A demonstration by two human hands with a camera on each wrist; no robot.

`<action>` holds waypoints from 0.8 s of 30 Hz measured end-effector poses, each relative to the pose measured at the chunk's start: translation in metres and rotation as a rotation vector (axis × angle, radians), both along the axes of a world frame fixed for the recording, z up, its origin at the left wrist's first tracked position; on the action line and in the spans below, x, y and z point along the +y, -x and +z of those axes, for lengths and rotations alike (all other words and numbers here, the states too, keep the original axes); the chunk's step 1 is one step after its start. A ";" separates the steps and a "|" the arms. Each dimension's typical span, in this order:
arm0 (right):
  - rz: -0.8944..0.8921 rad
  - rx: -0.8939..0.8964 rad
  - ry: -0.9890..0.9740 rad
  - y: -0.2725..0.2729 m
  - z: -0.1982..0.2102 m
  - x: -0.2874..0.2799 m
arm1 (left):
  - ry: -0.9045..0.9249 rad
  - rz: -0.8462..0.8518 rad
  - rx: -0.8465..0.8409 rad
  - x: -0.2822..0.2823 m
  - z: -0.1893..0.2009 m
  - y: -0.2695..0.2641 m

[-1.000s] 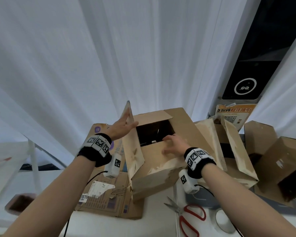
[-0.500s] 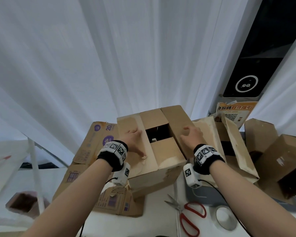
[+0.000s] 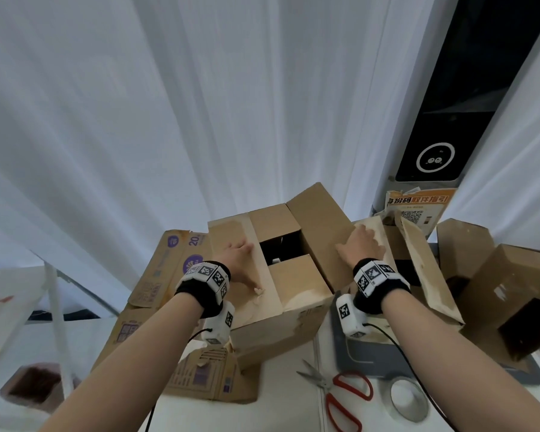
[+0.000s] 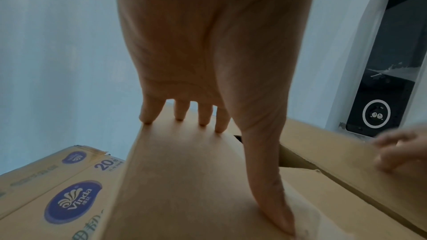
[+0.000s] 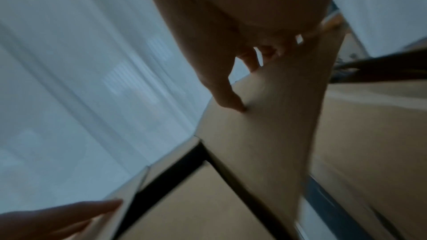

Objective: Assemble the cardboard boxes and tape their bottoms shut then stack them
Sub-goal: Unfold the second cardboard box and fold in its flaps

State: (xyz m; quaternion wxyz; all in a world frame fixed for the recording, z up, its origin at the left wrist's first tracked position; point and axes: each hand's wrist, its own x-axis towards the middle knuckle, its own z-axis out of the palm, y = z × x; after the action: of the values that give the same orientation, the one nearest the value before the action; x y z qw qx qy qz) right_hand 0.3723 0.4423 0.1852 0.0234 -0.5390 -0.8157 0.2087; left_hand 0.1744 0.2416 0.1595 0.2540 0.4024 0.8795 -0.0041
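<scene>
A brown cardboard box (image 3: 296, 285) stands on the table in front of me, its near and far short flaps folded in and a dark gap (image 3: 281, 247) left between them. My left hand (image 3: 239, 260) lies flat on the left long flap (image 4: 184, 171), fingers (image 4: 180, 114) straight, pressing it down. My right hand (image 3: 360, 249) rests on the right long flap (image 3: 318, 226), which still slants upward; its thumb (image 5: 231, 101) and fingertips touch the flap's outer face. Neither hand grips anything.
Red-handled scissors (image 3: 343, 391) and a tape roll (image 3: 407, 403) lie on the white table near me on the right. A flattened Vinda carton (image 3: 169, 275) lies under the box on the left. Several opened boxes (image 3: 512, 291) crowd the right side. White curtains hang behind.
My left hand folded the upright left flap down onto the box. My right hand left the near short flap and moved onto the right long flap.
</scene>
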 end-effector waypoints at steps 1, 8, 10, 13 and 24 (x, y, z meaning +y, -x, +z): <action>0.049 0.035 -0.057 0.003 0.012 -0.004 | -0.002 0.000 0.001 0.000 0.000 0.000; 0.490 0.095 0.194 0.050 0.043 -0.058 | -0.043 0.013 0.000 -0.002 0.000 -0.003; 0.587 0.015 0.259 0.054 0.024 -0.068 | -0.064 0.021 -0.007 -0.005 -0.004 -0.002; 0.608 -0.073 0.240 0.052 -0.003 -0.070 | -0.098 0.059 -0.021 -0.009 -0.007 -0.005; 0.323 0.090 0.497 0.035 -0.045 -0.035 | -0.130 0.347 0.079 0.005 0.005 -0.024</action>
State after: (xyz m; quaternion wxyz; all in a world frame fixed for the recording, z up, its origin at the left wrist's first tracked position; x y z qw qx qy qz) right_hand 0.3376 0.4070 0.1399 -0.1066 -0.3816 -0.8129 0.4268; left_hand 0.1981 0.2465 0.1648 0.1898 0.2597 0.9434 0.0811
